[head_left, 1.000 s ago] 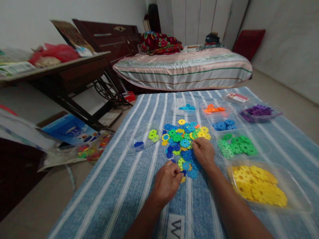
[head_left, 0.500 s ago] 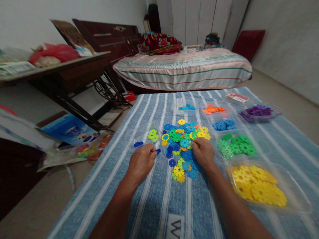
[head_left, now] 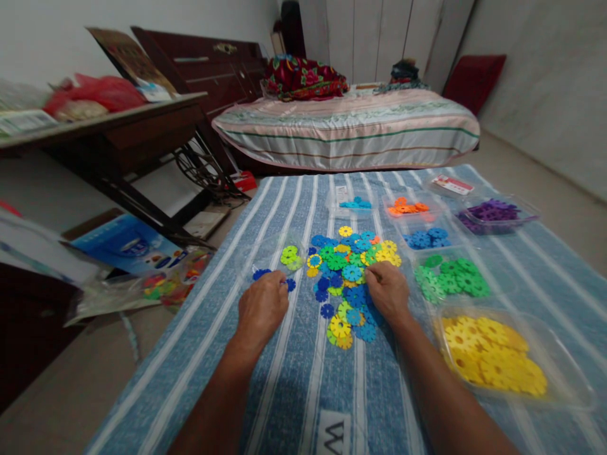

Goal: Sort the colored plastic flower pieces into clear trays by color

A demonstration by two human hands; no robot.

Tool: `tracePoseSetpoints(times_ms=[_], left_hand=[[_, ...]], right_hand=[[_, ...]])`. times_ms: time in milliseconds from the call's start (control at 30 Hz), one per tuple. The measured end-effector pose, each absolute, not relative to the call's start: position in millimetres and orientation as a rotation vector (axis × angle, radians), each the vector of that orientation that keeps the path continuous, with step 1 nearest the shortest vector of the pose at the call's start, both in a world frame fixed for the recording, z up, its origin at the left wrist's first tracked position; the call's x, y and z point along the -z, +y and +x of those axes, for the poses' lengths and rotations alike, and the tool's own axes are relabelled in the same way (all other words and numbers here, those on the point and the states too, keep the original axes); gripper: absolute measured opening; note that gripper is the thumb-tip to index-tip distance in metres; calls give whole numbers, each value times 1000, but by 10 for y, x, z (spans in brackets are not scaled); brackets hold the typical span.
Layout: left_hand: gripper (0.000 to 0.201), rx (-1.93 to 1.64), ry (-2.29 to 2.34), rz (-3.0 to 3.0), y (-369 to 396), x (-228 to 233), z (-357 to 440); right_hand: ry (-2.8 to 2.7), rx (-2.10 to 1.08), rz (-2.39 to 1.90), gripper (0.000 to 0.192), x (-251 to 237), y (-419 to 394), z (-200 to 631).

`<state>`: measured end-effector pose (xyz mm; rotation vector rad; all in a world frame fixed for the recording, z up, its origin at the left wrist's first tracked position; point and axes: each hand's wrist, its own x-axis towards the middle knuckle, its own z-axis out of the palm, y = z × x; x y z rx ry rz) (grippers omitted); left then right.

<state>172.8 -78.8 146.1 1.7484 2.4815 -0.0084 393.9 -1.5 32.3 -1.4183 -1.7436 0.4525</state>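
Left hand (head_left: 262, 304) pinches a dark-blue disc (head_left: 290, 284) beside the clear tray (head_left: 265, 253); right hand (head_left: 387, 291) pinches into the mixed pile (head_left: 351, 272), where loose pieces could scatter.

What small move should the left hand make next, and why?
Probably let go of the dark blue piece into the clear tray: the left hand is at its near edge, and that tray already holds dark blue pieces.
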Motion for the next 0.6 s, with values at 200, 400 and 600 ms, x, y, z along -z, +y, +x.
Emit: tracePoseSetpoints(times_ms=[200,400,600], left_hand=[[23,-214,2332,1817,-852,-1425,1778],[20,-227,2073,1913,-958,-1388,1978],[18,86,1951,1932,-1025,-1374,2153]], right_hand=[[-1749,-453,-1413,26,-307,-13,3939],[-1749,-443,-1416,25,-302,-15,3938],[-1742,-435,-1409,26,-305,-19,3934]])
